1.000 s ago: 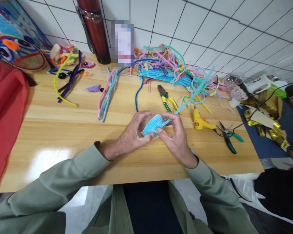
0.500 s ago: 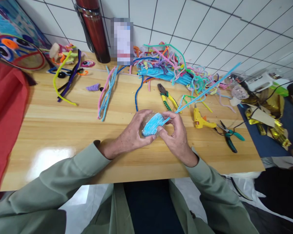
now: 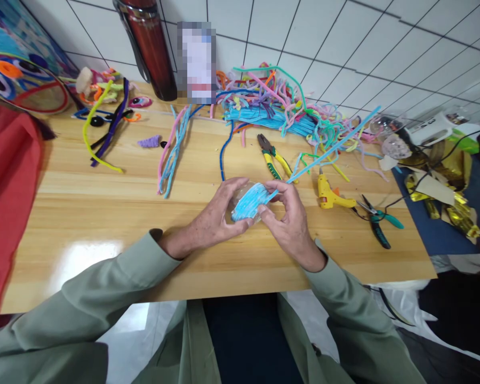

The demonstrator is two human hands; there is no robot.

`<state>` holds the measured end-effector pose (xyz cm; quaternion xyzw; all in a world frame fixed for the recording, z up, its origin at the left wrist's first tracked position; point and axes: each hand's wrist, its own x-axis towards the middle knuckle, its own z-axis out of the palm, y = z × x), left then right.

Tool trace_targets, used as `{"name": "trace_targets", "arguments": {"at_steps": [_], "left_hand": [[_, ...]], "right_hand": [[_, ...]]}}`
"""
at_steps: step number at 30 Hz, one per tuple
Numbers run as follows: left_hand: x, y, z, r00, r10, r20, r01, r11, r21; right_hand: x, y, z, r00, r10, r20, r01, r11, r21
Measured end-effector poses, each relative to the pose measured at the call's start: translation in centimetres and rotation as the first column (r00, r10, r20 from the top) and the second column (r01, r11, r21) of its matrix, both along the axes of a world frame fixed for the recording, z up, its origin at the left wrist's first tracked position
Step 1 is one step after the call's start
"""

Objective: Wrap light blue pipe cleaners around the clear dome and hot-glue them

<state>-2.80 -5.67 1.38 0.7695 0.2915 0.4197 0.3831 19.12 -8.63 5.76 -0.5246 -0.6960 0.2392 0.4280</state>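
Above the front middle of the table, my left hand (image 3: 220, 212) curls round a clear, rounded plastic piece (image 3: 233, 205) partly covered with rows of light-blue pipe cleaner (image 3: 249, 202). From the right, my right hand (image 3: 287, 218) pinches a light-blue pipe cleaner (image 3: 336, 150) at the piece's edge, its thumb close to the covered part. Long free ends of that pipe cleaner run up and to the right. The fingers hide the piece's underside. Just beyond my hands lie pliers with yellow-green handles (image 3: 272, 158) and a dark-blue pipe cleaner (image 3: 224, 154).
Along the wall lies a heap of coloured pipe cleaners (image 3: 272, 106). A yellow glue gun (image 3: 331, 196) and teal-handled pliers (image 3: 378, 221) are on the right. Left of my hands are pink and blue pipe cleaners (image 3: 174, 154). A dark red flask (image 3: 152, 53) stands behind, and red cloth (image 3: 12, 186) covers the left.
The free ends of the light-blue pipe cleaner have swung slightly left. Both hands keep nearly the same hold on the plastic piece; the camera view has shifted slightly.
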Motion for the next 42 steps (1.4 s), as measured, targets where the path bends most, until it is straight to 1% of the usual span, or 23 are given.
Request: {"name": "trace_targets", "arguments": {"at_steps": [7, 12, 20, 26, 32, 37, 42], "left_hand": [[0.0, 0.0, -0.1, 1.000, 0.009, 0.007, -0.009, 0.999, 0.045], [0.0, 0.1, -0.1, 1.000, 0.003, -0.004, -0.003, 0.999, 0.046], [0.0, 0.3, -0.1, 1.000, 0.006, -0.023, -0.004, 0.996, 0.084], [0.0, 0.4, -0.4, 1.000, -0.004, 0.004, 0.004, 0.998, 0.067], [-0.1, 0.5, -0.3, 1.000, -0.007, -0.014, 0.008, 0.998, 0.069], [-0.6, 0.8, -0.1, 0.996, -0.057, -0.075, 0.063, 0.995, 0.077], [-0.8, 1.1, -0.5, 0.990, -0.084, -0.115, 0.097, 0.989, 0.112]], "right_hand": [[-0.1, 0.0, 0.0, 1.000, -0.002, -0.002, 0.002, 1.000, 0.015], [-0.1, 0.0, -0.1, 1.000, -0.003, 0.005, 0.003, 1.000, 0.022], [-0.2, 0.0, -0.2, 1.000, -0.012, 0.013, 0.011, 0.998, 0.068], [-0.2, 0.0, 0.0, 1.000, -0.013, 0.018, 0.011, 0.998, 0.063], [-0.2, 0.0, 0.0, 1.000, -0.009, -0.004, 0.009, 0.998, 0.064], [-0.1, 0.1, -0.2, 1.000, -0.010, 0.003, 0.010, 0.998, 0.058], [0.0, 0.2, -0.5, 0.999, -0.026, 0.020, 0.025, 0.998, 0.061]]}}
